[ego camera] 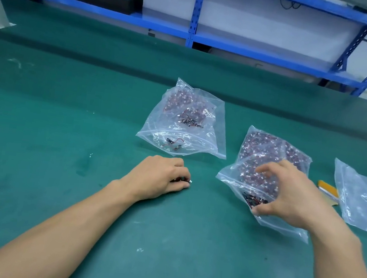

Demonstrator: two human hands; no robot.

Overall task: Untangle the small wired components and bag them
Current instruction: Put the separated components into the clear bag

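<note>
1. Green, matte tabletop (61,120) carries everything. The small wired components (182,180) I am after sit under the fingertips of the left grip (160,178), just below the centre of the frame.
2. More of them, red-wired with white plugs, fill the full zip bag (269,149) right of centre, directly beneath the right grip (288,197).
3. The centre bag (187,120), clear and crinkled, lies above the left grip and apart from it, with a few loose pieces near its mouth.
4. The third bag (363,201), thin and glossy, lies at the right edge beside a flat yellow item (328,190).
5. Left grip: fingers curled down, clenched round the little black-and-red cluster against the tabletop.
6. Right grip: spread wide like a claw, thumb on the plastic near the bag's mouth. The fingers are blurred, and I see them grasping nothing.
</note>
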